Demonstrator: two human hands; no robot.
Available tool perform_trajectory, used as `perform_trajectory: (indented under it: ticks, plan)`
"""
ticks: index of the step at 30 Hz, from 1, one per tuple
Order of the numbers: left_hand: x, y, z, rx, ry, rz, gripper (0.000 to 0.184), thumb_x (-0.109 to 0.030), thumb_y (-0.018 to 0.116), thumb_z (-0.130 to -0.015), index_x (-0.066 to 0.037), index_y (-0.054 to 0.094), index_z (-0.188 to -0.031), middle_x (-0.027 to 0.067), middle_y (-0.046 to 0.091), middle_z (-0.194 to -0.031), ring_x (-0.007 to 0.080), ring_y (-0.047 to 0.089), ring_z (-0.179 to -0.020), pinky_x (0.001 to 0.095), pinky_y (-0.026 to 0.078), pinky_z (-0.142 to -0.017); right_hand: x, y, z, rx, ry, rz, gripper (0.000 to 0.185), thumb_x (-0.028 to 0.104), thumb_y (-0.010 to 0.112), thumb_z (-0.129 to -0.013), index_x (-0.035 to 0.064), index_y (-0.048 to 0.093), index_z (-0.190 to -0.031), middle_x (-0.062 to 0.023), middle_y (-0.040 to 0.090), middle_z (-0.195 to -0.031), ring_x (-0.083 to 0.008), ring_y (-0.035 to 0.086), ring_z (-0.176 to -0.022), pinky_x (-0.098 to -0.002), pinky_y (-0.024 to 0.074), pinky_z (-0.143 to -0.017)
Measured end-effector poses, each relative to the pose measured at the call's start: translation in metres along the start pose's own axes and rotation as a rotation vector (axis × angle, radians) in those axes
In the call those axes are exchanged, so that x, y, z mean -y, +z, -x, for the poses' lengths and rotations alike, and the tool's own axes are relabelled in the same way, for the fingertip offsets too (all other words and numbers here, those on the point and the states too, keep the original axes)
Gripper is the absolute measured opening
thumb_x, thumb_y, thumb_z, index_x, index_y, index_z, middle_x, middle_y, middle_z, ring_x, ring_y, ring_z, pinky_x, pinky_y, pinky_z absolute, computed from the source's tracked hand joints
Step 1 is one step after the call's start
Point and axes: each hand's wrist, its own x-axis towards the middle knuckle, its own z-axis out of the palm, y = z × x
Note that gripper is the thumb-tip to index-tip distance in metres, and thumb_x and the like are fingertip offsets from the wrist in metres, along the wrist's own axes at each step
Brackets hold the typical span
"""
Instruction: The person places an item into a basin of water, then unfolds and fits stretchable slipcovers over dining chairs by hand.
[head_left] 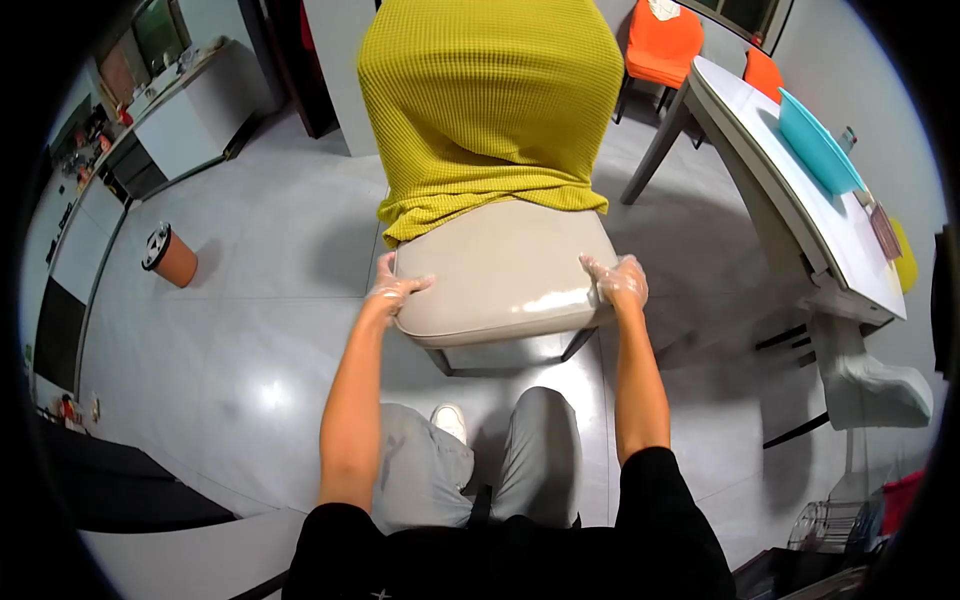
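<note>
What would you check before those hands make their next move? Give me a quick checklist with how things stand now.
1. Left hand on the left edge of the chair seat: ok.
2. Right hand on the right edge: ok.
3. Firm grip underneath: cannot tell, the underside is hidden.
4. Yellow cover smooth along its lower edge: not ok, it is bunched there.
5. Bin apart from the chair: ok.

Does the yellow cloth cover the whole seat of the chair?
No, the yellow cloth ends near the back of the beige seat, leaving most of it bare.
</note>
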Motion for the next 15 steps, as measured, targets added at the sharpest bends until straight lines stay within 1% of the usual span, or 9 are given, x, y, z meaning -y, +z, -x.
perform_trajectory:
  ticks: [1, 4, 5, 8, 9, 11, 12, 14, 15]
  plan:
    - [-0.002, -0.012, 0.002, 0.056, -0.013, 0.034, 0.100, -0.031, 0.085, -0.069, -0.014, 0.024, -0.146, 0.0192, 0.048, -0.136, 0.0330, 0.053, -0.119, 0.0490, 0.047, -0.093, -0.005, 0.001, 0.012, 0.010, -0.018, 0.012, 0.087, 0.069, 0.073, -0.065, -0.0002, 0.057, -0.116, -0.0183, 0.061, -0.121, -0.0333, 0.059, -0.113, -0.0421, 0.0484, -0.093]
    - [-0.003, -0.035, -0.010, -0.069, -0.058, -0.071, 0.096, -0.040, 0.083, -0.070, -0.012, 0.030, -0.145, 0.0189, 0.050, -0.135, 0.0327, 0.052, -0.120, 0.0493, 0.045, -0.096, -0.004, -0.003, 0.043, 0.090, -0.061, 0.048, 0.087, 0.068, 0.073, -0.066, -0.0026, 0.057, -0.114, -0.0204, 0.063, -0.116, -0.0340, 0.060, -0.111, -0.0419, 0.0479, -0.092]
    - [0.014, -0.040, -0.036, -0.182, 0.027, -0.039, 0.093, -0.049, 0.080, -0.071, -0.008, 0.036, -0.143, 0.0184, 0.052, -0.134, 0.0326, 0.053, -0.118, 0.0478, 0.045, -0.097, -0.010, 0.003, 0.032, 0.119, -0.129, 0.013, 0.089, 0.068, 0.071, -0.068, -0.0032, 0.056, -0.118, -0.0209, 0.063, -0.117, -0.0342, 0.060, -0.111, -0.0413, 0.0475, -0.092]
    - [-0.012, -0.048, -0.062, -0.097, -0.150, 0.345, 0.094, -0.052, 0.079, -0.071, -0.003, 0.040, -0.141, 0.0183, 0.052, -0.135, 0.0318, 0.050, -0.123, 0.0465, 0.042, -0.100, -0.031, 0.048, -0.036, 0.100, -0.152, -0.374, 0.091, 0.067, 0.065, -0.074, -0.0023, 0.051, -0.131, -0.0214, 0.061, -0.122, -0.0330, 0.060, -0.112, -0.0393, 0.0466, -0.094]
    - [-0.015, -0.047, -0.074, -0.155, -0.083, 0.293, 0.088, -0.050, 0.077, -0.074, -0.003, 0.042, -0.139, 0.0179, 0.052, -0.134, 0.0315, 0.049, -0.123, 0.0462, 0.041, -0.101, -0.002, 0.020, -0.021, 0.228, -0.065, -0.358, 0.088, 0.065, 0.062, -0.078, -0.0019, 0.049, -0.134, -0.0201, 0.060, -0.124, -0.0313, 0.061, -0.110, -0.0380, 0.0465, -0.093]
    - [-0.010, -0.045, -0.102, -0.278, 0.048, 0.192, 0.076, -0.047, 0.072, -0.081, -0.002, 0.046, -0.135, 0.0171, 0.054, -0.132, 0.0309, 0.049, -0.123, 0.0458, 0.039, -0.103, 0.023, 0.030, -0.035, 0.072, -0.006, -0.315, 0.079, 0.058, 0.063, -0.081, -0.0027, 0.052, -0.130, -0.0178, 0.062, -0.120, -0.0300, 0.062, -0.106, -0.0367, 0.0468, -0.091]
    - [-0.010, -0.047, -0.114, -0.185, 0.108, 0.382, 0.068, -0.044, 0.069, -0.084, -0.002, 0.047, -0.133, 0.0169, 0.055, -0.130, 0.0306, 0.050, -0.122, 0.0457, 0.039, -0.103, 0.032, 0.035, -0.045, -0.003, 0.022, -0.288, 0.074, 0.055, 0.064, -0.082, -0.0030, 0.054, -0.127, -0.0167, 0.064, -0.119, -0.0293, 0.063, -0.104, -0.0361, 0.0469, -0.090]
    - [-0.006, -0.052, -0.128, 0.003, 0.220, 0.758, 0.052, -0.036, 0.063, -0.090, -0.002, 0.051, -0.128, 0.0165, 0.057, -0.125, 0.0299, 0.051, -0.119, 0.0456, 0.040, -0.103, 0.034, 0.047, -0.076, 0.080, -0.100, -0.792, 0.053, 0.038, 0.064, -0.086, -0.0026, 0.059, -0.119, -0.0129, 0.066, -0.111, -0.0275, 0.064, -0.095, -0.0358, 0.0472, -0.088]
    - [-0.008, -0.053, -0.116, 0.020, 0.240, 0.922, 0.046, -0.032, 0.060, -0.091, -0.002, 0.051, -0.125, 0.0158, 0.058, -0.123, 0.0299, 0.053, -0.117, 0.0441, 0.041, -0.102, 0.023, 0.066, -0.117, 0.212, 0.020, -1.167, 0.031, 0.022, 0.061, -0.087, -0.0006, 0.062, -0.108, -0.0097, 0.068, -0.100, -0.0252, 0.064, -0.087, -0.0346, 0.0495, -0.085]
